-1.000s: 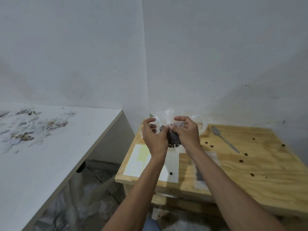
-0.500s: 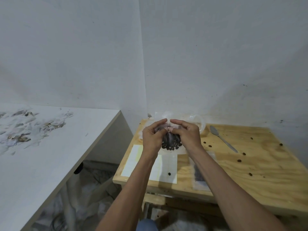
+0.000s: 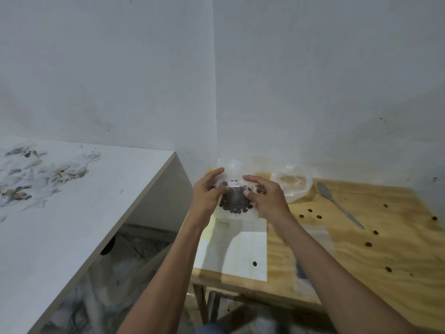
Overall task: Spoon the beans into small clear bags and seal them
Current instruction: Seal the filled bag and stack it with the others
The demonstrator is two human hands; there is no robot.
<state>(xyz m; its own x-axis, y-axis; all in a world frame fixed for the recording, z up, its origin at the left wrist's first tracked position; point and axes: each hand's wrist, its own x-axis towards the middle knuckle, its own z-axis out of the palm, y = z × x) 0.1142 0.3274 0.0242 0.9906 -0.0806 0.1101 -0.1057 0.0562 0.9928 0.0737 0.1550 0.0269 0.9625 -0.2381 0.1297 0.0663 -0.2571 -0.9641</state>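
A small clear bag (image 3: 234, 201) hangs in the air above the far left part of the wooden surface (image 3: 361, 242), held up between both hands. Dark beans (image 3: 236, 206) fill its lower half in a rounded heap, and a short white strip sits across its top edge. The left hand (image 3: 209, 192) pinches the bag's upper left corner, thumb against curled fingers. The right hand (image 3: 266, 195) pinches the upper right side, with the forefinger stretched over the top edge toward the left hand.

Directly beneath the bag, a white sheet (image 3: 237, 247) lies flat on the surface with a single bean on its near right part. Just right of the sheet a flat clear bag (image 3: 320, 239) lies partly under the right forearm. Beyond the right hand, near the wall, sits a crumpled clear plastic container (image 3: 292, 183). A metal spoon (image 3: 338, 203) lies further right, its bowl toward the wall. Loose beans (image 3: 368, 244) are scattered over the right part of the wood.

To the left stands a separate white surface (image 3: 72, 225) bearing torn paper scraps (image 3: 31, 172).
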